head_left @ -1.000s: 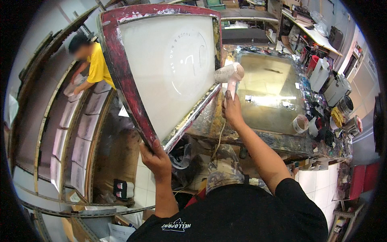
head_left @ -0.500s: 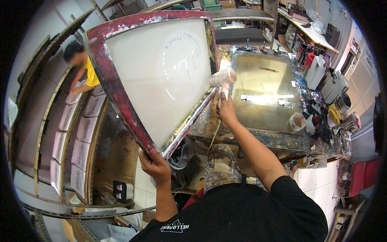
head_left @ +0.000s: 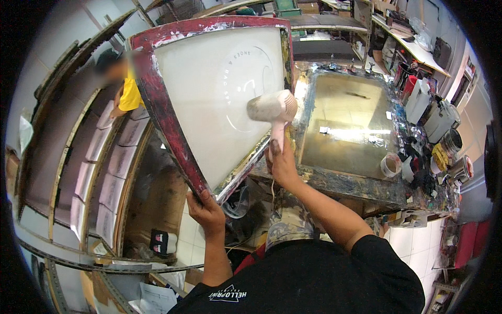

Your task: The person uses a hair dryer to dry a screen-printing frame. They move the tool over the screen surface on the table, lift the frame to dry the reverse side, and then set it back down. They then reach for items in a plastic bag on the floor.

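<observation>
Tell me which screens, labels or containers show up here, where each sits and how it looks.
Printing screen: tilted up by the left hand; red-stained frame, pale mesh, faint round design.
Hair dryer: in the right hand; pinkish, aimed at the mesh.
Tape roll: table's right part; pale ring.
Jugs: table's right edge; white.
Papers: bottom left; white.

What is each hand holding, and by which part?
Left hand: red-framed printing screen, by its lower corner. Right hand: pale pink hair dryer, by its handle.

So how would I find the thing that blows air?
Look at the big red-framed screen tilted up in the middle. In front of its white mesh, the right hand holds a pale pink hair dryer, the only handheld thing there.
</observation>
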### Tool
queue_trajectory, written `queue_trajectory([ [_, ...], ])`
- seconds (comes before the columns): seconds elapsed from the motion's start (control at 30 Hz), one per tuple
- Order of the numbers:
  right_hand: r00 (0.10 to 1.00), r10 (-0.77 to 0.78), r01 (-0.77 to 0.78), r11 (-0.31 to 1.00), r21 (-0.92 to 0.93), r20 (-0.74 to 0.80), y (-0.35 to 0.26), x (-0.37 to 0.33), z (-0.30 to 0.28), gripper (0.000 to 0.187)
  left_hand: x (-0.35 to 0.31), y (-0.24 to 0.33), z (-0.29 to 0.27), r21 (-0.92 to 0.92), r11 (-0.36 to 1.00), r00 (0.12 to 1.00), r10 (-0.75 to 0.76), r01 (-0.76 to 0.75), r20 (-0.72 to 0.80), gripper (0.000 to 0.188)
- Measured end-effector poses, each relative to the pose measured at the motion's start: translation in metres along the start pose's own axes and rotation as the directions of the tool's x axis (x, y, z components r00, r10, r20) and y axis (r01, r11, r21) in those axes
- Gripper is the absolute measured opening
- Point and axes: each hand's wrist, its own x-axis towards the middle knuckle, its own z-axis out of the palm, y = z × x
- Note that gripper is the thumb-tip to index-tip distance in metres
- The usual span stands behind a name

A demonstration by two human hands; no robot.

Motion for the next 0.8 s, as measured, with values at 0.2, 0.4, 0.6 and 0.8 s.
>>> queue_trajectory([
  [0.2,0.965,-0.186,0.213,0.967,-0.141,0.182,-0.013,-0.038,0.02,0.048,0.001,0.004,0.001,-0.001,1.0,0.999,0.012,-0.012,-0.048,0.037],
  [0.4,0.94,-0.245,0.278,0.953,-0.117,0.239,-0.026,-0.035,0.022,0.047,-0.003,0.013,-0.001,-0.06,0.993,0.994,-0.106,0.107,0.008,0.046],
  [0.6,0.937,-0.217,0.262,0.954,-0.142,0.272,-0.045,-0.028,0.024,0.047,-0.002,0.019,0.0,-0.1,0.993,0.998,-0.064,0.063,-0.006,0.049],
  [0.8,0.949,-0.189,0.224,0.967,-0.118,0.253,-0.048,-0.028,0.021,0.054,0.021,0.02,-0.001,0.093,0.981,0.985,0.171,-0.168,-0.03,0.042],
])
